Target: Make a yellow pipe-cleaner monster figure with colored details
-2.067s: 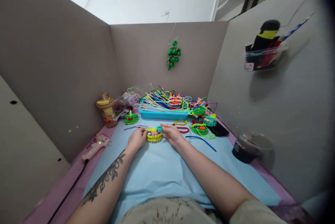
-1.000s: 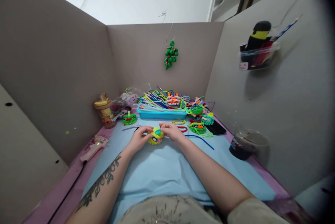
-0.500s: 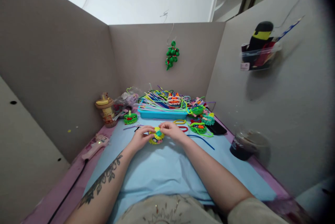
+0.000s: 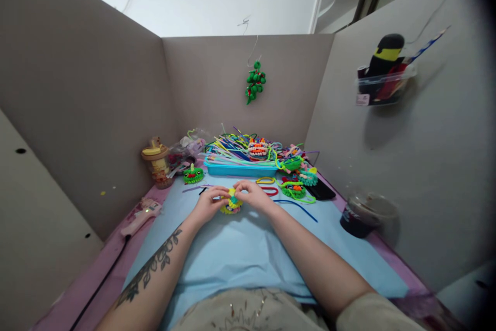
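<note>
Between both hands, just above the blue cloth (image 4: 236,248), is a small yellow pipe-cleaner figure (image 4: 231,208) with a teal patch on top and a pinkish spot at its lower right. My left hand (image 4: 211,202) grips its left side with fingers closed. On the upper right, my right hand (image 4: 250,195) pinches at the teal part with thumb and forefinger. The fingertips cover part of the figure. Right of the hands lie a yellow loop (image 4: 265,180), a red loop (image 4: 271,191) and a dark blue pipe cleaner (image 4: 300,207).
A blue tray (image 4: 242,170) heaped with pipe cleaners stands at the back. Green figures (image 4: 192,174) sit left and right of it. A phone (image 4: 322,190) and a dark cup (image 4: 356,216) are at right; a glue gun (image 4: 141,217) and lidded tumbler (image 4: 157,163) at left.
My right fingers have shifted slightly left over the teal part, covering more of it. The yellow figure has turned a little in my hands. Surrounding things stay put.
</note>
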Demonstrator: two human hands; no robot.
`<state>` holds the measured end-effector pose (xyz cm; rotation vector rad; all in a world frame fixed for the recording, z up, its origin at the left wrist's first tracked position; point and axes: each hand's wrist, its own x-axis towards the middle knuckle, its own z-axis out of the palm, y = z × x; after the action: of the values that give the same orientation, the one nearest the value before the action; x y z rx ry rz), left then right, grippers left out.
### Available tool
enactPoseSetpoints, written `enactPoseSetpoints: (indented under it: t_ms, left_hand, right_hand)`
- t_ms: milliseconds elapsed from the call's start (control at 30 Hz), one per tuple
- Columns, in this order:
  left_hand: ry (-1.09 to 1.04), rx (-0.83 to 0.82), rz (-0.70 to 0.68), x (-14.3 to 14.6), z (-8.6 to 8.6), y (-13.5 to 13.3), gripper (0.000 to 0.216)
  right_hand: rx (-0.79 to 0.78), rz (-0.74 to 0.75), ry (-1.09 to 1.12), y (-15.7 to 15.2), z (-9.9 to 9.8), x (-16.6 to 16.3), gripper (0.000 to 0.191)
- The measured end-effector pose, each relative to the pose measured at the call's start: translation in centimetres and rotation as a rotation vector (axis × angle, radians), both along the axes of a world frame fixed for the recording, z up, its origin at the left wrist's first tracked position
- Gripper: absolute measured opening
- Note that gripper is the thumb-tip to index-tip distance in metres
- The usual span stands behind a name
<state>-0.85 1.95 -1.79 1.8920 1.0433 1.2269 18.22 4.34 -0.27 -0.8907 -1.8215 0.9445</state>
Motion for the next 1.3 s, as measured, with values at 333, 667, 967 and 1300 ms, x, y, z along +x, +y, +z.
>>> enactPoseSetpoints:
  t_ms: [333, 667, 967, 1300]
  left_hand:
    - [0.017, 0.009, 0.028, 0.1, 0.1, 0.0, 0.014]
    - [-0.038, -0.111, 0.118, 0.1, 0.2, 0.0, 0.024]
    - [-0.031, -0.142, 0.139, 0.0, 0.1, -0.2, 0.031]
    - [-0.057, -0.145, 0.134, 0.7, 0.1, -0.3, 0.033]
  right_hand:
    - [-0.095, -0.023, 0.089, 0.4, -0.7, -0.4, 0.010]
    - [-0.111, -0.060, 0.211, 0.5, -1.6, 0.5, 0.026]
    - [0.063, -0.095, 0.044, -0.3, -2.1, -1.2, 0.032]
    - [0.121, -0.086, 0.041, 0.0, -1.8, -1.6, 0.022]
